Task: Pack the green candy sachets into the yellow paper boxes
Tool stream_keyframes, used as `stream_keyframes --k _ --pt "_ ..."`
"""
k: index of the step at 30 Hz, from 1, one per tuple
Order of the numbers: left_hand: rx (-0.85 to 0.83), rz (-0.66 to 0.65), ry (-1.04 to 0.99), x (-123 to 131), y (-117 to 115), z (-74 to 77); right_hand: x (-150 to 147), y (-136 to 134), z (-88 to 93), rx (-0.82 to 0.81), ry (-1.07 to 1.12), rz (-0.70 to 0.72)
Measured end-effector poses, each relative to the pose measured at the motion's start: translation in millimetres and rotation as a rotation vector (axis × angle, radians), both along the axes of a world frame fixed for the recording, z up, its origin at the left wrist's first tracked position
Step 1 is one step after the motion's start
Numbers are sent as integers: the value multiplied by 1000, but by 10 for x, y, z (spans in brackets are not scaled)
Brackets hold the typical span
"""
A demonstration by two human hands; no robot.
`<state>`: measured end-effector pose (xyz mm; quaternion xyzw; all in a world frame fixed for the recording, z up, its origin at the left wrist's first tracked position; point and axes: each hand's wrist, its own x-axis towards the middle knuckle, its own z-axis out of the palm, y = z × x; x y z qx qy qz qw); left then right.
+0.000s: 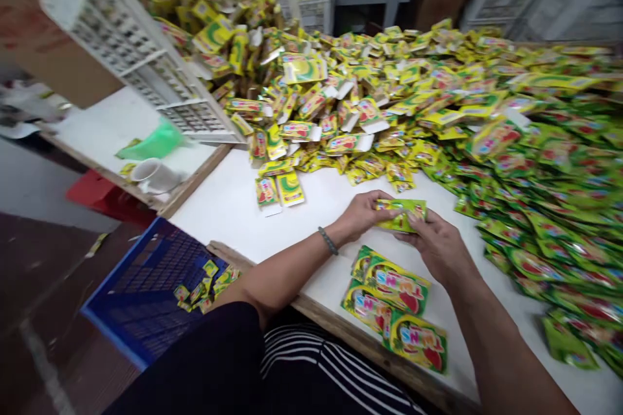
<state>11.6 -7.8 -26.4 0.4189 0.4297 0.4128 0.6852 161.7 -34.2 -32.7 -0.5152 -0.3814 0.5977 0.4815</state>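
Observation:
Both my hands meet over the white tabletop around a yellow-green sachet [400, 214]. My left hand [363, 215], with a beaded bracelet on its wrist, pinches the left end. The right end lies between the thumb and fingers of my right hand [435, 237]. Just below, several larger printed sachets [402, 288] lie overlapping, face up on the table. Two small yellow boxes [291, 188] sit apart to the left of my hands, one with a white flap out.
A large heap of small yellow boxes [335, 97] spills from a tipped white crate [160, 71]. Green sachets [559, 207] are piled along the right. A blue crate [146, 292] holding several small packets stands below the table's left edge. A white mug [154, 176] lies beside green plastic [158, 142].

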Motion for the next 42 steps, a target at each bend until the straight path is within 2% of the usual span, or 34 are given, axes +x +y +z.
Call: stream_keyframes --k 3,6,8,10,11,14,17,21,24,26,28,32,36,38,40,42 --pt "138 10 345 -76 -12 105 46 15 -92 1 -43 -41" --pt "237 53 854 -362 3 351 131 38 -184 54 -83 -155" --pt "264 225 1193 -658 37 505 200 47 -211 86 -97 -231" --pt "182 363 1469 -950 77 584 248 53 -210 102 -106 -259" --pt "115 374 1556 -1062 91 590 259 54 -203 105 -105 -266" --pt "4 220 1687 -1164 81 522 242 56 -166 112 -96 -269" --pt "92 27 1630 -968 20 469 219 60 -134 138 -116 -249" --pt "348 -183 1442 -678 26 544 280 95 -134 142 -141 -288" --pt "565 -322 1501 -548 138 549 351 134 -159 147 -170 -317" --pt "540 -378 1577 -458 205 490 381 155 -175 155 -192 -311" --pt "429 -338 1636 -368 228 411 395 169 -185 158 -203 -297" --pt "267 -129 1718 -276 169 325 398 173 -189 168 -219 -296" --pt "220 -153 1670 -327 153 388 386 163 -153 184 -221 -271" --pt "236 -125 1509 -357 183 428 381 159 -107 203 -186 -249" --pt "228 -111 1184 -361 214 436 380 157 -43 240 -137 -236" --pt "191 -154 807 -328 226 403 382 158 23 284 -107 -239"
